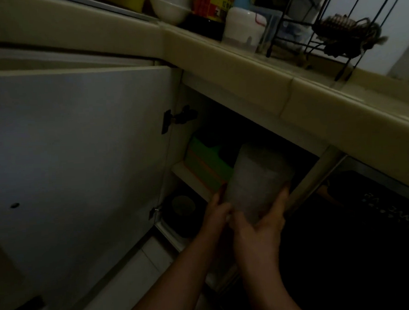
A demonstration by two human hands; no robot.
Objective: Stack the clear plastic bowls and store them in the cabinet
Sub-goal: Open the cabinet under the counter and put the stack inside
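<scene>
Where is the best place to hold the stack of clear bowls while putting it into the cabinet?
Grip the stack of clear bowls at its near end, from both sides, as the left hand and right hand do. It lies tilted, far end pointing into the cabinet.

The one head camera looks down, tilted, from close range into the open cabinet [221,139] beneath the tabletop [242,74].

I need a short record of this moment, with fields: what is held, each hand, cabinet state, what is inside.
held: stack of clear bowls, tilted toward the opening
left hand: grips the stack's left side
right hand: grips its lower right side
cabinet door: open
inside: green flat items on the upper shelf, left of the stack; a dark round thing below, too dim to identify
</scene>
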